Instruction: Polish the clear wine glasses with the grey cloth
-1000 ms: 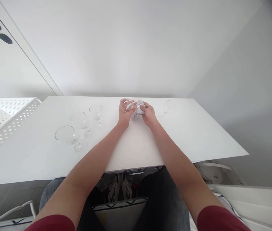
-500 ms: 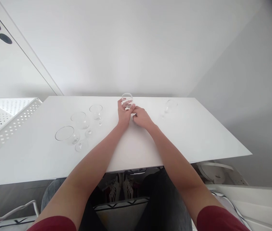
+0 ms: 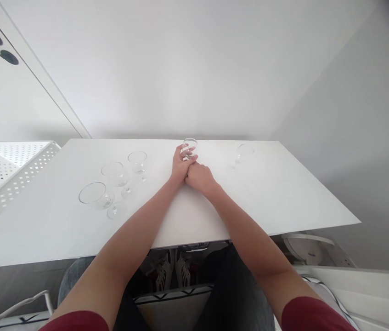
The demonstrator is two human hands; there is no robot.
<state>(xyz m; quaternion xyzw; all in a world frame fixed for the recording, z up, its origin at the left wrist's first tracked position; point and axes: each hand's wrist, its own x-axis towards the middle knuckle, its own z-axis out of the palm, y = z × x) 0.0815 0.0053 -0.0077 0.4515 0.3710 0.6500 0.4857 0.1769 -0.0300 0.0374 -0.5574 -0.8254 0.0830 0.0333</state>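
My left hand [image 3: 179, 166] is wrapped round a small clear stemmed glass [image 3: 189, 146], which stands upright near the far middle of the white table [image 3: 277, 193]. My right hand [image 3: 199, 177] rests on the table right against the left hand. It is closed in a fist, and the pale cloth it held a moment ago is hidden inside it.
Three clear stemmed glasses stand in a slanted row at the left: a large one [image 3: 96, 194], a middle one [image 3: 113, 171] and a smaller one [image 3: 137, 159]. Another glass [image 3: 243, 152] stands at the far right. A white perforated rack [image 3: 8, 170] adjoins the table's left side.
The glass went from tilted against the cloth to upright and a little to the right. My right hand drew back from the glass and closed over the cloth, which no longer shows.
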